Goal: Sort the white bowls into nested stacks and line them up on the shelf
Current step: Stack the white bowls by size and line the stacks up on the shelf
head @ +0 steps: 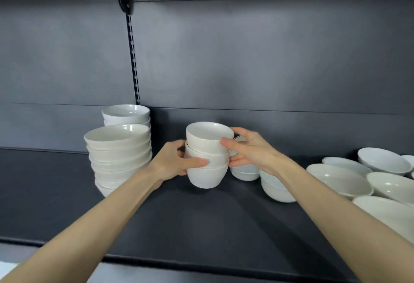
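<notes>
A small nested stack of three white bowls (207,155) stands at the middle of the dark shelf (201,226). My left hand (177,162) grips its left side, thumb across the lower bowls. My right hand (248,148) holds the right side, thumb on the top bowl. To the left rises a tall stack of wider bowls (118,155), with another stack (126,115) behind it. Small bowls (244,172) sit partly hidden behind my right hand.
Loose wide bowls (340,179) lie spread over the right part of the shelf, reaching the right edge. A deeper bowl stack (276,189) sits under my right forearm. The dark back panel (246,59) and a slotted upright (133,59) close off the rear.
</notes>
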Tool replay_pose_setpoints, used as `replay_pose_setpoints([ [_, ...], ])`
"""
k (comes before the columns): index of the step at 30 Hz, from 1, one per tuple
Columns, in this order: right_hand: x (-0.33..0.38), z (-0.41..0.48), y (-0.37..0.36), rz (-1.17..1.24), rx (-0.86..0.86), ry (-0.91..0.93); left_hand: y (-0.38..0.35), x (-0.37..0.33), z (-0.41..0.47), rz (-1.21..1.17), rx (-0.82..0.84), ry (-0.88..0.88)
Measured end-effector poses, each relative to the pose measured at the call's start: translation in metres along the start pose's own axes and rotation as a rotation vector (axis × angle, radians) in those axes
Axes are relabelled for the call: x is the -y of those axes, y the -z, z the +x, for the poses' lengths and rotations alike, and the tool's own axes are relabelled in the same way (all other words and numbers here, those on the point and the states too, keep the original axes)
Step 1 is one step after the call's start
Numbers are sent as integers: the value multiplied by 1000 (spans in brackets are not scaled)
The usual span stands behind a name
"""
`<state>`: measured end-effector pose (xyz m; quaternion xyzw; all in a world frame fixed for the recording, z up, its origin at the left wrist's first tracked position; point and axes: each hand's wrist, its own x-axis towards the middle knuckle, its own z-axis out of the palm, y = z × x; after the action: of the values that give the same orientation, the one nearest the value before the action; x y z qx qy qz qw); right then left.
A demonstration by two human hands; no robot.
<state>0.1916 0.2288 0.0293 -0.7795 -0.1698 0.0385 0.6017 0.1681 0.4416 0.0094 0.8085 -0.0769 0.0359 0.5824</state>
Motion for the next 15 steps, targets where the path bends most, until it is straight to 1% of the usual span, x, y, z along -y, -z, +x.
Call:
replay_pose_setpoints([
  [3, -10, 1, -17, 13, -17, -52, 9, 17, -2, 7, 43, 33],
  [7, -13, 6, -32, 24, -39, -78, 16, 32, 3, -17, 79, 43],
  [11, -16, 13, -39, 26, -39, -88, 15, 45, 6, -84, 86, 27],
  [15, -21, 21, -42, 33, -57, -104, 15, 53, 12, -72, 68, 17],
])
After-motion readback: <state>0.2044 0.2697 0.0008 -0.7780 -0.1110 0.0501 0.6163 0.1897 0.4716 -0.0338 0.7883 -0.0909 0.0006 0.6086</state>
